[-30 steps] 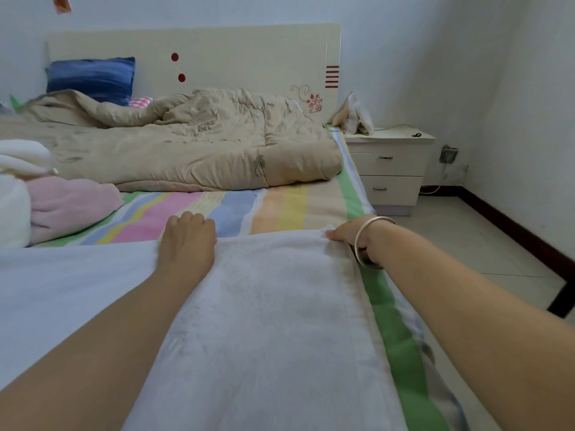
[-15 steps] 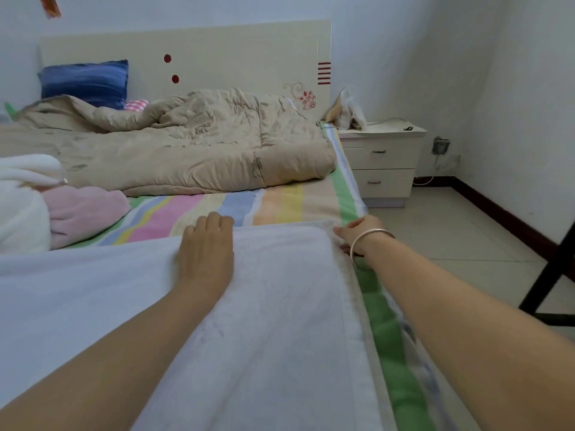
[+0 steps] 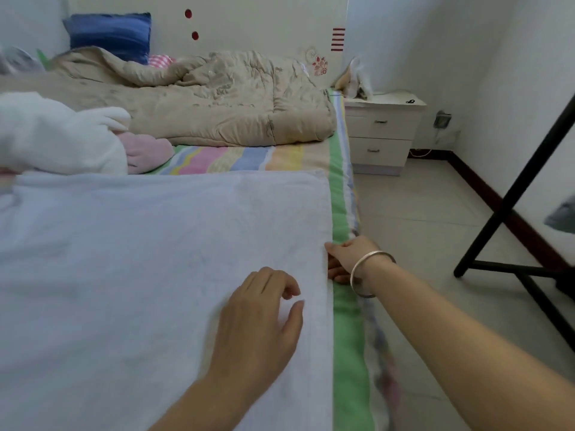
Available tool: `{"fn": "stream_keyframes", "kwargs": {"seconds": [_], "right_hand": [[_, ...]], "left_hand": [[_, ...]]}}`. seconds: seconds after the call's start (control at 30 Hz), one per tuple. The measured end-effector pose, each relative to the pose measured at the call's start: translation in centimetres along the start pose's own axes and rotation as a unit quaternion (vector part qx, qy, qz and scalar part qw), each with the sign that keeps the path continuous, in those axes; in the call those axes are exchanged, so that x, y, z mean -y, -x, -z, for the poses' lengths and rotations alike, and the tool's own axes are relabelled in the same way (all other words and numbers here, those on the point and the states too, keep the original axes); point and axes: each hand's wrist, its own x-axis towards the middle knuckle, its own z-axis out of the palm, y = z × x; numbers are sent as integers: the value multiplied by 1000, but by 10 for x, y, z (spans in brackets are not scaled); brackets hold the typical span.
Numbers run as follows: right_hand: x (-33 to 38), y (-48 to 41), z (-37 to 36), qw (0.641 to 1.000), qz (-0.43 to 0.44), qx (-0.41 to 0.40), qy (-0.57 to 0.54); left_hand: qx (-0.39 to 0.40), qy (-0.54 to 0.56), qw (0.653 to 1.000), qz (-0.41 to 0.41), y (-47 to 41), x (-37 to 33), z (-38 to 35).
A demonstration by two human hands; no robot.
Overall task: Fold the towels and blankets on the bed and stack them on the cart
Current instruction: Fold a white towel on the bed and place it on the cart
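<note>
Towel: the white towel [image 3: 155, 259] lies spread flat across the lower left and centre of the frame, on the striped sheet [image 3: 342, 306]. Its right edge runs close to the side of the bed.
Left hand: the left hand [image 3: 258, 321] rests on the towel at lower centre, fingers loosely curled, thumb apart, gripping nothing.
Right hand: the right hand [image 3: 347, 259] is at the towel's right edge, right of centre. Its thumb is on top and its fingers go under, so it appears to pinch the hem; the fingertips are hidden.
Slip risk: a pinch at one point only could let the far corner sag when the edge is lifted, giving a skewed fold.
Drag risk: the left hand presses lightly, so a pull from the right might slide the whole towel over the sheet instead of folding it.
Edge risk: with the hem so near the bed's side, loose cloth could drop toward the floor [image 3: 435, 228].
Snag risk: the bracelet [image 3: 367, 275] sits just beside the hem and might catch the pile.
Clutter risk: the white and pink bundle [image 3: 77, 141] at middle left touches the towel's far edge and could get folded in.
Cart: a black frame [image 3: 513, 197] stands at right; whether it is the cart cannot be told.
</note>
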Motion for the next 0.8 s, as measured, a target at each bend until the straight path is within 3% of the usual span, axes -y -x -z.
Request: {"fn": "stream_keyframes", "kwargs": {"seconds": [0.17,0.27,0.43,0.7,0.8], "right_hand": [[-15,34,-15,991,27,-60,116],[-16,62,-20,966,61,-109,225],[-21,79,-26,954,58,-121,268],[-28,87,-15,954,38,-132,266],[-26,102,-15,936,82,-161,303]], "left_hand": [[139,6,985,106,55,-44,30],[192,-60,970,133,68,-58,35],[202,-129,964,116,72,-64,22],[202,-21,973,105,76,-60,28],[166,97,971,144,78,-53,38]]}}
